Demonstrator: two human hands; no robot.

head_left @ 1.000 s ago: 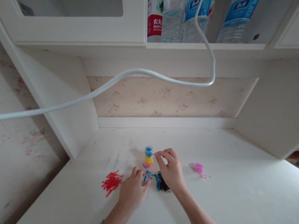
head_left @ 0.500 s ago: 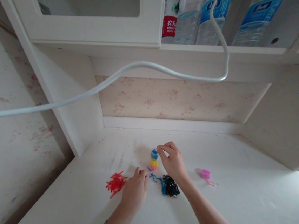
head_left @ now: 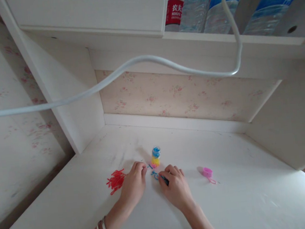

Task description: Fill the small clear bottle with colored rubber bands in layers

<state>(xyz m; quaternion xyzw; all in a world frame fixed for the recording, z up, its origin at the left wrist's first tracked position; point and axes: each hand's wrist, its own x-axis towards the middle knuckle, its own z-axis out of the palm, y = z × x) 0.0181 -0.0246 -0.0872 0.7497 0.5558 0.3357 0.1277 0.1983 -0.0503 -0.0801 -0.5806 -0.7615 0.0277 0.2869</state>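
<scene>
A small clear bottle [head_left: 156, 157] stands upright on the white desk, layered inside with pink, yellow and blue pieces. In front of it lie a few loose blue strips [head_left: 154, 174]. My left hand [head_left: 134, 181] is closed in a pinch just left of them; what its fingertips hold is too small to make out. My right hand [head_left: 175, 186] curls over the pile of black strips [head_left: 164, 180], hiding most of it. Its thumb and forefinger come together by the blue strips, and their contents are unclear. A heap of red strips [head_left: 116, 181] lies left of my left hand.
A pink bottle cap [head_left: 207, 172] with a loop lies to the right on the desk [head_left: 231, 207]. Across the view above hangs a white cable [head_left: 147, 59]. Several plastic bottles [head_left: 195, 9] stand on the shelf overhead. The back panel [head_left: 174, 115] bounds the desk.
My right hand has left the bottle's mouth and come down toward me, onto the black and blue strips. My left hand has shifted slightly up and left. The view has tilted downward a little.
</scene>
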